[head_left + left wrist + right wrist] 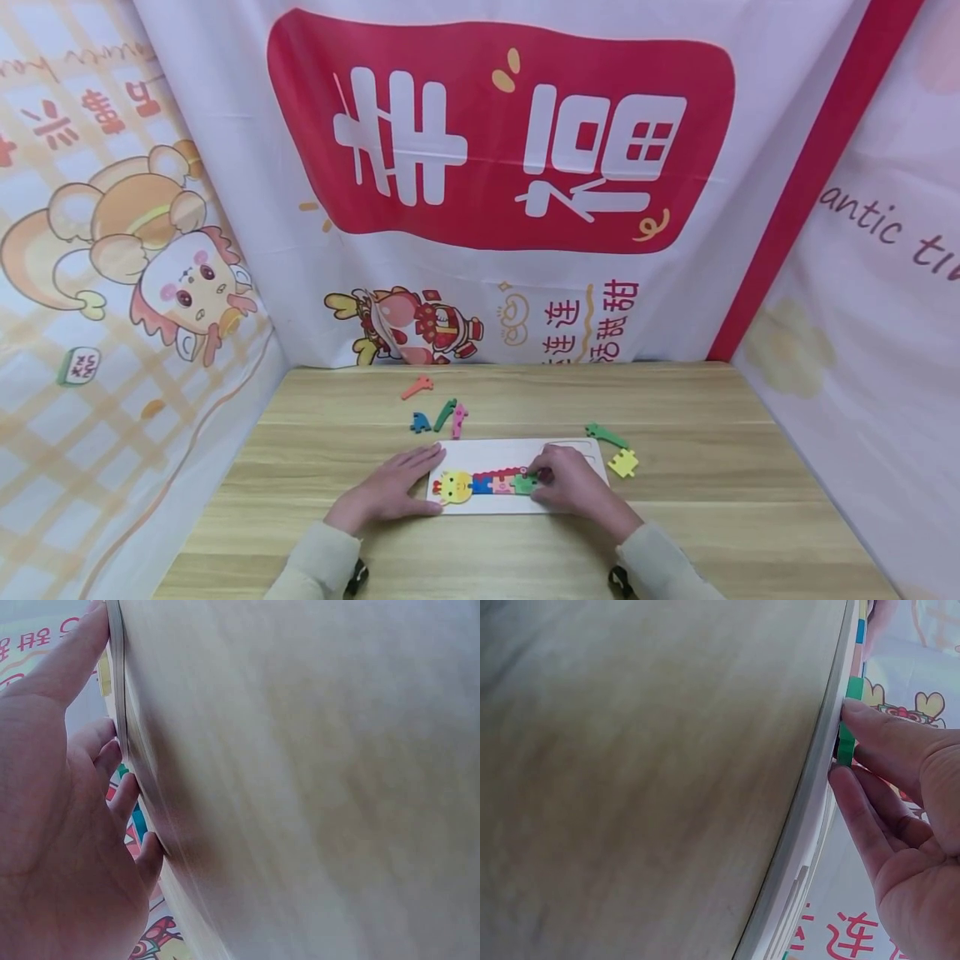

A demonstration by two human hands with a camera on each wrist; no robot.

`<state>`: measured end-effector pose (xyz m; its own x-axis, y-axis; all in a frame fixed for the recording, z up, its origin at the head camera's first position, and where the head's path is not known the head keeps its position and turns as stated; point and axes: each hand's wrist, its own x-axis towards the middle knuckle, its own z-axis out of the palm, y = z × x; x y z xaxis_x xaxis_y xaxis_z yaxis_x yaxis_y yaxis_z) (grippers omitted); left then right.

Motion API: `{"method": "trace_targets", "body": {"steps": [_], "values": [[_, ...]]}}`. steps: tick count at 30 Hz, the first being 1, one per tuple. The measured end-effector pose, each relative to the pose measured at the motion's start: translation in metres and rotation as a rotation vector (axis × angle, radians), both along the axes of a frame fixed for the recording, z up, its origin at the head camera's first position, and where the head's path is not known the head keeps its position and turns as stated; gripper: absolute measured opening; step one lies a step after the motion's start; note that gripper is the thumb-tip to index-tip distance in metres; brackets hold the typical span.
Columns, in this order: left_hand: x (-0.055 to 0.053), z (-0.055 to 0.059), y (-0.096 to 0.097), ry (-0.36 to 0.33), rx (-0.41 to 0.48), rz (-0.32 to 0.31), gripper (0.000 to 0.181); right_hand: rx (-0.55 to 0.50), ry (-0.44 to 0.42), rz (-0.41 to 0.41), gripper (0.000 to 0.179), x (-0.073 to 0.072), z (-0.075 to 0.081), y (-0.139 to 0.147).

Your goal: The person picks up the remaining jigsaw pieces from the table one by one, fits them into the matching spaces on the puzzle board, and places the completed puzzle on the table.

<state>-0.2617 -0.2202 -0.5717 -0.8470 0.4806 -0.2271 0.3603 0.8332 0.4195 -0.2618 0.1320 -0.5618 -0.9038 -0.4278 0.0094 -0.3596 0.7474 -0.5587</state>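
A white puzzle board point(487, 505) lies on the table with a giraffe puzzle partly laid in it. The yellow giraffe head piece point(454, 487) is at its left end. Blue point(482, 484) and pink point(503, 484) pieces follow it, with a red mane strip along the top. My right hand point(573, 482) pinches a green puzzle piece point(846, 746) beside the pink one; in the right wrist view its edge stands up above the board. My left hand point(397, 485) rests at the board's left end, fingers extended, thumb and fingertips touching the edge.
Beyond the board lie loose orange point(417, 387), blue point(420, 422), dark green point(446, 414) and pink point(459, 421) pieces. Another green piece point(606, 435) and a yellow piece point(623, 462) lie off its right end. Printed cloth point(502, 308) hangs around the wooden table point(345, 417).
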Motion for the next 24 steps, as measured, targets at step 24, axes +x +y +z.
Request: {"method": "trace_targets", "body": {"steps": [24], "values": [[0.0024, 0.0042, 0.0007, -0.001, 0.005, -0.023, 0.097, -0.046, -0.006, -0.079, 0.033, 0.0005, -0.0029, -0.0003]]}}
